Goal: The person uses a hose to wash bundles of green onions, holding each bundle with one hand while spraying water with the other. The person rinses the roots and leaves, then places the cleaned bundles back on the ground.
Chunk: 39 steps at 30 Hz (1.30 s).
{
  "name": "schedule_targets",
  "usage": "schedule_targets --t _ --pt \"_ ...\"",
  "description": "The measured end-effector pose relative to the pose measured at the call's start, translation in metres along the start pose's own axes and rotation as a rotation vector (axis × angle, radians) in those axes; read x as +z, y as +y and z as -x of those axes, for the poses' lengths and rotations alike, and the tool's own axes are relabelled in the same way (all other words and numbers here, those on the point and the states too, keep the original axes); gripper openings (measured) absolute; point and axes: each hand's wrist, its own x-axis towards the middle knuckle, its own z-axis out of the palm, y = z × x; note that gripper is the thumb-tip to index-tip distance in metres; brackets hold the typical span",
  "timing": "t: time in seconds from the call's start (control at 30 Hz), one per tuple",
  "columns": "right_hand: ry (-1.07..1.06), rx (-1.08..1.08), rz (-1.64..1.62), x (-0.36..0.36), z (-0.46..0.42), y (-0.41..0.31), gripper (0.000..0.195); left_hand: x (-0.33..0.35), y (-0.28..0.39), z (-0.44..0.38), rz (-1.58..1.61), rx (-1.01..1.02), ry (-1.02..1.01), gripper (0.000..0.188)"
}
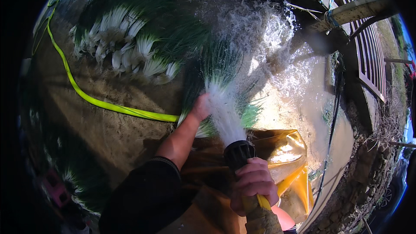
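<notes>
My right hand point(255, 183) grips a thick hose point(261, 216) just behind its black nozzle point(240, 153). A wide jet of water point(229, 117) shoots from the nozzle over the white ends of a bunch of green onions point(221, 61). My left hand point(202, 106) is closed around this bunch at the jet's left edge; the spray hides part of its fingers. More green onions point(206, 128) lie under and beside my left wrist. Beyond, at the upper left, bunches of green onions point(143, 47) lie heaped with their white root ends towards me.
A yellow-green hose point(97, 101) curves over the wet ground on the left. A shiny orange-yellow waterproof sheet or apron point(289, 159) spreads before me. Water splashes point(273, 35) at the upper right, near a pole point(357, 9) and a metal grate point(373, 55). More onions point(73, 180) lie lower left.
</notes>
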Motion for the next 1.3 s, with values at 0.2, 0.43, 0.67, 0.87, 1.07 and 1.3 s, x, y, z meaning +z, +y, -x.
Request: schedule_targets --t 0.2,0.43,0.67,0.87,1.07,1.3 --pt "-0.156 0.043 -0.062 -0.005 0.003 0.003 0.030 -0.002 0.038 -0.010 0.244 -0.097 0.073 0.041" --pt "-0.098 0.059 -0.134 0.005 -0.004 0.009 0.026 0.019 -0.005 -0.006 1.198 -0.597 0.022 0.043" --pt "-0.156 -0.140 0.056 0.008 -0.041 0.072 0.024 -0.033 0.062 0.037 1.530 -1.023 -0.078 0.030" --pt "-0.003 -0.241 0.260 0.004 -0.060 0.046 0.019 -0.189 0.170 0.086 0.705 -1.255 -0.201 0.050" --pt "0.010 -0.272 0.063 0.022 -0.053 0.032 0.022 -0.299 0.021 -0.049 -0.614 -0.569 0.851 0.076" --pt "0.037 -0.372 0.109 0.008 -0.054 0.030 0.025 -0.296 0.030 -0.134 0.131 -0.715 0.700 0.060"
